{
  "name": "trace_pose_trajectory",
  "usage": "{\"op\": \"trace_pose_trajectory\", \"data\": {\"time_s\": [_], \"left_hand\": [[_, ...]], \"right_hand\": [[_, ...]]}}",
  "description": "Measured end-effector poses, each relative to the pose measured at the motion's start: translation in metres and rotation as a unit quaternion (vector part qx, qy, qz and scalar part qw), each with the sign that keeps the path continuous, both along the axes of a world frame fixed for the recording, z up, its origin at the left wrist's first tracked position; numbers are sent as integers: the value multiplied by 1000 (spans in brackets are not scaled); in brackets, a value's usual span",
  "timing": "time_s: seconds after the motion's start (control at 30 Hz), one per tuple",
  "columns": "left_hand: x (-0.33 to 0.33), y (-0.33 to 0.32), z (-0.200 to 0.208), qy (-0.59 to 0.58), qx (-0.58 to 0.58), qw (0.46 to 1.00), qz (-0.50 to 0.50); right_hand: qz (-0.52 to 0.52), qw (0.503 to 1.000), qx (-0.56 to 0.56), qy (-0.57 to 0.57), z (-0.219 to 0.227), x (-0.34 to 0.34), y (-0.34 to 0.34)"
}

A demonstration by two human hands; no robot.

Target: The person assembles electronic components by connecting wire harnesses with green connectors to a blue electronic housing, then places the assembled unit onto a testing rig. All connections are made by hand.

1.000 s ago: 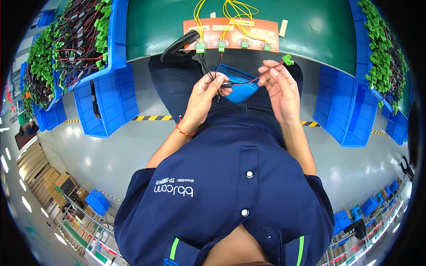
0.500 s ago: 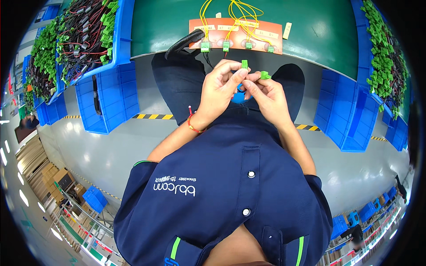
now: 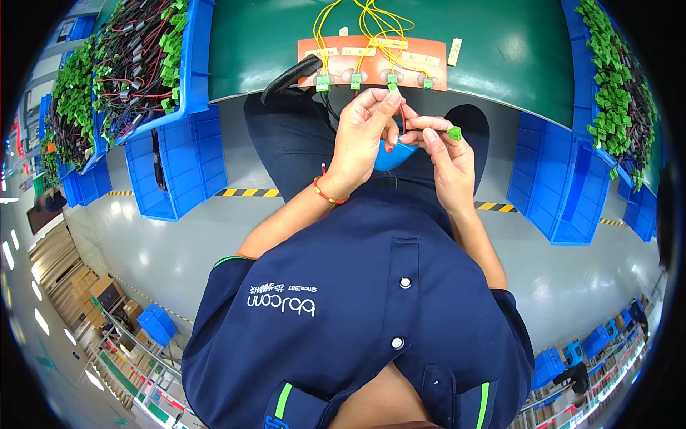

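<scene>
An orange board (image 3: 371, 59) lies at the near edge of the green table, with several green terminal sockets (image 3: 323, 82) along its front and yellow wires (image 3: 386, 36) rising from them. My left hand (image 3: 363, 132) pinches a small green connector (image 3: 392, 86) right at one of the middle sockets. Whether it is seated there I cannot tell. A red wire (image 3: 403, 118) runs down from that connector between my hands. Another green connector (image 3: 455, 134) sticks out from the fingers of my right hand (image 3: 449, 157), which is closed on it just right of the board.
Blue bins full of green connectors on dark cables stand at left (image 3: 136, 64) and right (image 3: 618, 93). Lower blue crates (image 3: 171, 168) are beside my legs. A black sleeved cable (image 3: 291, 77) bends over the table edge. Something blue (image 3: 393, 154) sits below my hands.
My left hand has brought its connector up to the board's middle socket. My right hand has shifted right and slightly down, and the red wire now shows between the hands.
</scene>
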State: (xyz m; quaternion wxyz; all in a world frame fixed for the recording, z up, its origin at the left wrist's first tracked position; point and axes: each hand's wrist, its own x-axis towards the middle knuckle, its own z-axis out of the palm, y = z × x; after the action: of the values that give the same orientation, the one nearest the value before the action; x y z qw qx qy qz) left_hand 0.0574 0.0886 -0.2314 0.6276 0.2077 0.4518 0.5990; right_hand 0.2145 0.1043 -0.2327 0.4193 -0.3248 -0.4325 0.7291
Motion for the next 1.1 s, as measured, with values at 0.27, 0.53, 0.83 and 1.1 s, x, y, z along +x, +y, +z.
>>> {"op": "trace_pose_trajectory", "data": {"time_s": [0.27, 0.53, 0.83, 1.1], "left_hand": [[-7, -2, 0, -43, -24, 999, -2], [13, 2, -8, 133, 26, 985, 107], [4, 1, -10, 38, -29, 996, 69], [-13, -34, 1, 138, -22, 990, -14]], "right_hand": [[25, 995, 83, -39, 4, 8, 1], [34, 999, -2, 24, 1, 6, 3], [52, 998, -20, -1, -5, 3, 17], [18, 997, 57, -47, 6, -2, 15]]}}
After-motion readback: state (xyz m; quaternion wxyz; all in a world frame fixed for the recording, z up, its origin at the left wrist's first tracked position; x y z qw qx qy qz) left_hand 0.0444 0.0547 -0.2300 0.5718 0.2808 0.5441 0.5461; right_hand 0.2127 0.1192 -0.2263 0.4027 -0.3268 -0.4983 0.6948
